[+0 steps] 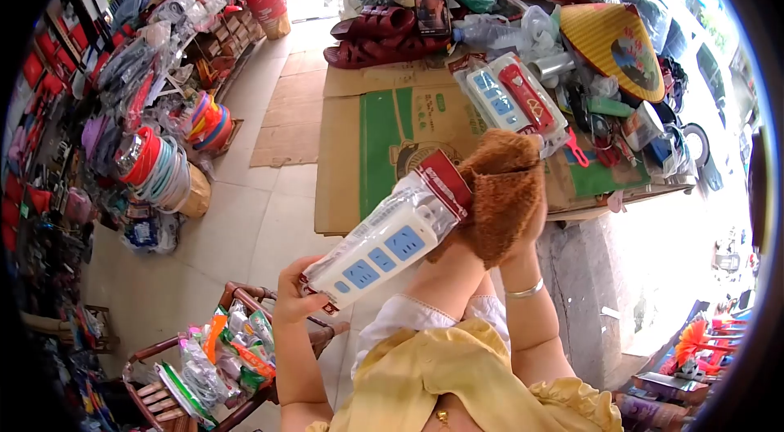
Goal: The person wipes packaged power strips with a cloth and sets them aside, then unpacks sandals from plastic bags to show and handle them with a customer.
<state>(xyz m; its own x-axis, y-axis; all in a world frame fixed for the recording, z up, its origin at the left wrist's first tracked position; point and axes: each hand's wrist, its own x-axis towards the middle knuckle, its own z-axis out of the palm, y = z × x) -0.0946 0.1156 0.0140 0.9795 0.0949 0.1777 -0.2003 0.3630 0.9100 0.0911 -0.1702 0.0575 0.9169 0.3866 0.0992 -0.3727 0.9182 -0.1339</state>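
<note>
My left hand (296, 291) grips the lower end of a power strip (380, 256), white with blue sockets and sealed in a clear bag with a dark red header. The strip slants up to the right, its top end close to a fuzzy brown cloth (505, 195). My right hand (535, 220) is behind and beside that cloth, holding it above my knees; most of its fingers are hidden. Just beyond, on the cardboard-covered table, lie two more packaged power strips, one blue and white (496, 97) and one red and white (527, 93).
Dark red sandals (384, 38), a yellow conical hat (608, 44) and many bagged goods crowd the table's far side. Its cardboard cover (343, 162) reaches toward me. A chair (233, 297) with packets stands at lower left. Stacked wares and colourful basins (208, 126) line the left.
</note>
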